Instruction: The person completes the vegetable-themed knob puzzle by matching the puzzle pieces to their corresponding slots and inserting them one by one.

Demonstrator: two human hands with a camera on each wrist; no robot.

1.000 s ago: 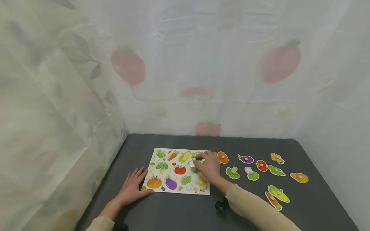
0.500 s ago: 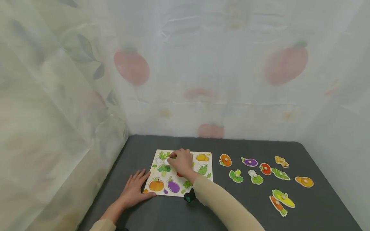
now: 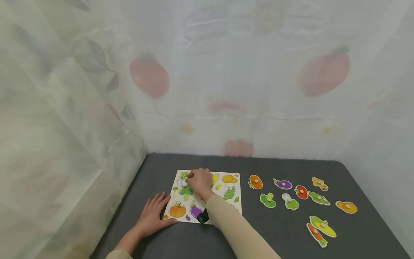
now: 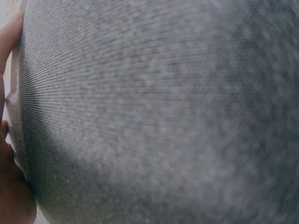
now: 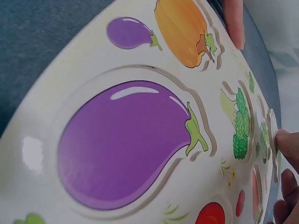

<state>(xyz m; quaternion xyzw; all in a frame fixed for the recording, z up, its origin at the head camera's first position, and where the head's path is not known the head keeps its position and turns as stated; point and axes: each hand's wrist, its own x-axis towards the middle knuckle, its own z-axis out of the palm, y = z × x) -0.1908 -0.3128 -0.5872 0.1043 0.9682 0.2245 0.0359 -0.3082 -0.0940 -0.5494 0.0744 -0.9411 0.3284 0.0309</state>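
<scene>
A pale wooden puzzle board [image 3: 239, 187] with vegetable-shaped recesses lies on the dark table. My left hand [image 3: 152, 217] rests at its left edge, fingers spread and straight, the thumb by the near corner. Over the board's upper left part, my right hand [image 3: 199, 183] pinches a turnip puzzle piece [image 5: 273, 140], mostly hidden behind the fingers in the head view. In the right wrist view this piece is seen edge-on, close to the board's surface; whether it touches cannot be told. The eggplant recess [image 5: 121, 144] and the pumpkin recess [image 5: 182, 28] fill the foreground there.
Right of the board lie several knobbed pieces: pumpkin [image 3: 256, 182], broccoli [image 3: 268, 200], eggplant [image 3: 283, 184], bok choy [image 3: 290, 202], tomato [image 3: 301, 192], pea pod [image 3: 319, 198], mushroom [image 3: 320, 183], potato [image 3: 346, 207]. Nearer, corn [image 3: 323, 226] and carrot [image 3: 317, 235] lie side by side.
My right hand has moved left across the board with the turnip piece, from the pea recess to the upper left part. The left hand stays by the board's edge. The head view has shifted slightly.
</scene>
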